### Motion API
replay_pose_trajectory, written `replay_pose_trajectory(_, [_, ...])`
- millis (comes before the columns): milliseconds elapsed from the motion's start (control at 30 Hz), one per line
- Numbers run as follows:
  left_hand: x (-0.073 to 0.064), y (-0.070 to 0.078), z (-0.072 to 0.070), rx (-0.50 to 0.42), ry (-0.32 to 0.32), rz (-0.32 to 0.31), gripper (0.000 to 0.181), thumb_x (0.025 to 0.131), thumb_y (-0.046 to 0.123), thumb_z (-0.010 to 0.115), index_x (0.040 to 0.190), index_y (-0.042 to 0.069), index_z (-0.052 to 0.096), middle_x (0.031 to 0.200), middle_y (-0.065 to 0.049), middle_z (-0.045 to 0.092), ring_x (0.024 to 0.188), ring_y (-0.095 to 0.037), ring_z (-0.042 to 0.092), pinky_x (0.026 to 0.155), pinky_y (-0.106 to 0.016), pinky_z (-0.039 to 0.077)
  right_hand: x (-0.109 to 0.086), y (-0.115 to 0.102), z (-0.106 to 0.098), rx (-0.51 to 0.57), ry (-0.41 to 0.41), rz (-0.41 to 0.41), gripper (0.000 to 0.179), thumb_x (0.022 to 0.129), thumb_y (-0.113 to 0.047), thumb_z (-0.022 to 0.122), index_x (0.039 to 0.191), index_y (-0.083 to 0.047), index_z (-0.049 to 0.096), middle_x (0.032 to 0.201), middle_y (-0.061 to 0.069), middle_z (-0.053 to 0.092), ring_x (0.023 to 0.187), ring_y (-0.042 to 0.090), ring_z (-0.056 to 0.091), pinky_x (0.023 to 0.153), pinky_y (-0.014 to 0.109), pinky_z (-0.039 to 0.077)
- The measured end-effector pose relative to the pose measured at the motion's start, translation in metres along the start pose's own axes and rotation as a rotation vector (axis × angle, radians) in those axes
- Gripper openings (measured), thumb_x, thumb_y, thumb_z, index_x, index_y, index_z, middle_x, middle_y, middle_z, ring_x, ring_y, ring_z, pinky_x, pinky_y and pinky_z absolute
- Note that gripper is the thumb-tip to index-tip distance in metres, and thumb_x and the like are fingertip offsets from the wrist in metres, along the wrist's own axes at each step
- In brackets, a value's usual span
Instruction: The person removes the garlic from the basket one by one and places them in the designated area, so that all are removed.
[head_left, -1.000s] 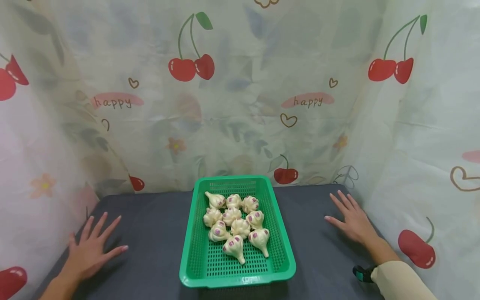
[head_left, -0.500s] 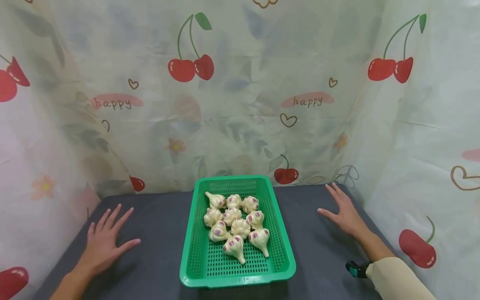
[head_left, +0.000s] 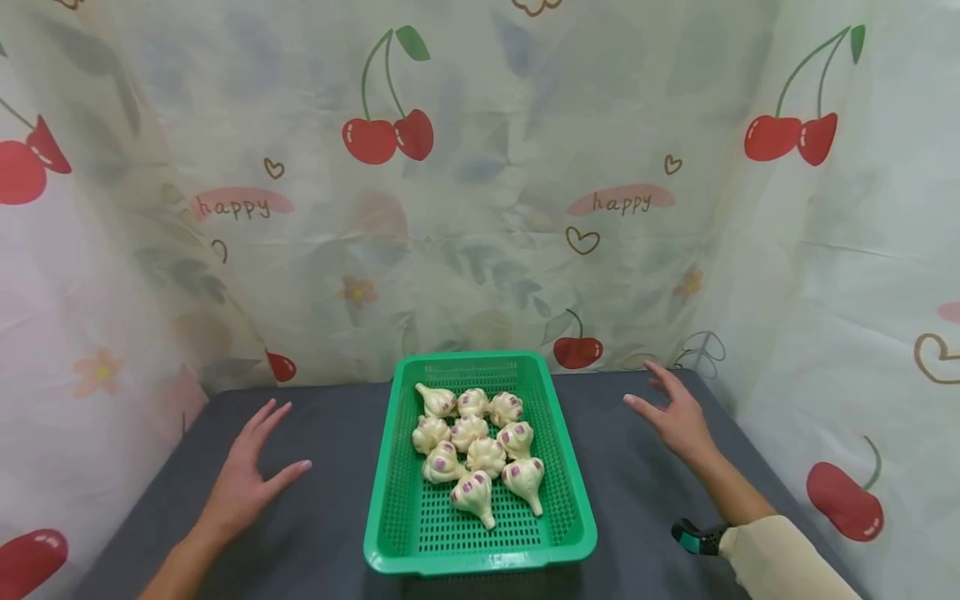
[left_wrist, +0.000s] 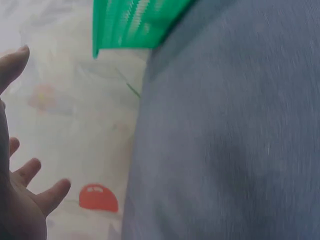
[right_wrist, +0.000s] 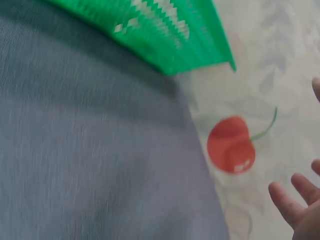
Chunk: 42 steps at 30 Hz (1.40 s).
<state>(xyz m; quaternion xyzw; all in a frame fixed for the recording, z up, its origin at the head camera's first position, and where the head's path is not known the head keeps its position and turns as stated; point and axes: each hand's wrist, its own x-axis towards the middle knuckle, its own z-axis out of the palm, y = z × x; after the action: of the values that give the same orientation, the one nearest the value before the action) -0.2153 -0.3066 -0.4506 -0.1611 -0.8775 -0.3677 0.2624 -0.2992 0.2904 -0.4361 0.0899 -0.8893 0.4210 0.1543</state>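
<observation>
A green plastic basket stands in the middle of the dark tabletop in the head view. Several white garlic bulbs with purple patches lie inside it, mostly toward the far half. To the left of the basket, my left hand hovers with fingers spread, thumb pointing at the basket and nothing held. My right hand is on the other side, fingers extended and thumb apart, also holding nothing. Each wrist view shows part of a hand at its outer edge and a corner of the basket at the top.
Dark cloth covers the table. A pale curtain printed with cherries and hearts encloses it at the back and both sides. A black and green wrist strap sits by the right sleeve.
Both hands have moved inward toward the basket and turned, so the palms face each other more. The basket and garlic bulbs stay put; the head view has shifted slightly.
</observation>
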Motion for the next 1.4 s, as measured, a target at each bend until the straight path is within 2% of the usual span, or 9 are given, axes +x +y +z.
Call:
replay_pose_trajectory(67, [0.001,0.007,0.004,-0.036,0.014,0.001,0.081,0.077,0.007,0.082,0.148,0.015,0.043,0.153,-0.014,0.032,0.137,-0.014,0.03,0.099,-0.024,0.036,0.0,-0.009,0.002,0.041,0.014,0.01,0.07,0.093,-0.037,0.067,0.15,-0.01,0.036,0.148,0.02,0.038,0.13,0.041,0.041,0.088,0.058,0.045])
replay_pose_trajectory(133, [0.001,0.015,0.008,-0.068,0.024,0.001,0.077,0.078,0.003,0.08,0.146,0.012,0.044,0.151,-0.012,0.035,0.131,0.0,0.032,0.088,-0.009,0.037,0.001,-0.018,0.005,0.088,0.032,0.001,0.066,0.093,-0.034,0.067,0.147,-0.008,0.039,0.145,0.019,0.043,0.128,0.039,0.045,0.087,0.057,0.045])
replay_pose_trajectory(333, [0.003,0.035,0.02,-0.222,0.015,0.01,0.065,0.082,-0.005,0.073,0.141,0.006,0.048,0.148,-0.01,0.038,0.126,-0.001,0.041,0.085,-0.016,0.046,0.006,-0.04,0.014,0.198,0.03,-0.034,0.057,0.095,-0.03,0.066,0.142,-0.006,0.046,0.14,0.017,0.049,0.124,0.036,0.049,0.089,0.054,0.044])
replay_pose_trajectory(500, [0.003,0.047,0.029,-0.35,-0.006,0.007,0.057,0.085,-0.008,0.069,0.138,0.003,0.05,0.146,-0.01,0.041,0.125,-0.01,0.047,0.084,-0.023,0.05,0.012,-0.052,0.022,0.223,-0.002,-0.039,0.053,0.094,-0.031,0.066,0.138,-0.006,0.051,0.136,0.015,0.053,0.123,0.036,0.049,0.09,0.054,0.044])
replay_pose_trajectory(667, [0.001,0.057,0.039,-0.455,-0.028,-0.032,0.047,0.089,-0.006,0.065,0.134,-0.003,0.052,0.142,-0.011,0.045,0.123,-0.013,0.049,0.084,-0.022,0.05,0.021,-0.063,0.028,0.253,-0.022,-0.062,0.048,0.094,-0.026,0.066,0.136,-0.005,0.053,0.134,0.016,0.054,0.121,0.035,0.052,0.089,0.052,0.046])
replay_pose_trajectory(767, [0.0,0.061,0.045,-0.467,-0.032,-0.058,0.042,0.09,-0.004,0.065,0.131,-0.002,0.055,0.139,-0.011,0.049,0.121,-0.012,0.051,0.083,-0.022,0.05,0.028,-0.071,0.034,0.284,-0.037,-0.069,0.045,0.095,-0.021,0.066,0.134,-0.003,0.054,0.131,0.019,0.056,0.118,0.034,0.053,0.087,0.05,0.049])
replay_pose_trajectory(967, [-0.003,0.063,0.059,-0.427,-0.052,-0.123,0.037,0.091,0.006,0.068,0.128,0.005,0.059,0.136,-0.008,0.052,0.117,-0.02,0.055,0.08,-0.026,0.052,0.04,-0.09,0.049,0.305,-0.071,-0.096,0.04,0.095,-0.01,0.064,0.13,0.006,0.054,0.122,0.028,0.058,0.11,0.041,0.056,0.084,0.05,0.051])
replay_pose_trajectory(1167, [-0.004,0.067,0.071,-0.443,-0.047,-0.163,0.036,0.092,0.01,0.068,0.127,0.005,0.059,0.136,-0.009,0.052,0.117,-0.029,0.055,0.08,-0.027,0.052,0.05,-0.106,0.062,0.281,-0.137,-0.087,0.038,0.096,-0.014,0.064,0.129,0.003,0.056,0.123,0.024,0.059,0.111,0.036,0.058,0.085,0.044,0.051])
replay_pose_trajectory(1400, [-0.006,0.067,0.082,-0.497,-0.044,-0.187,0.042,0.092,0.006,0.067,0.132,0.004,0.054,0.137,-0.013,0.052,0.117,-0.036,0.054,0.081,-0.028,0.051,0.06,-0.117,0.083,0.275,-0.242,-0.007,0.039,0.094,-0.022,0.066,0.128,-0.004,0.059,0.118,0.016,0.063,0.106,0.03,0.061,0.082,0.046,0.052])
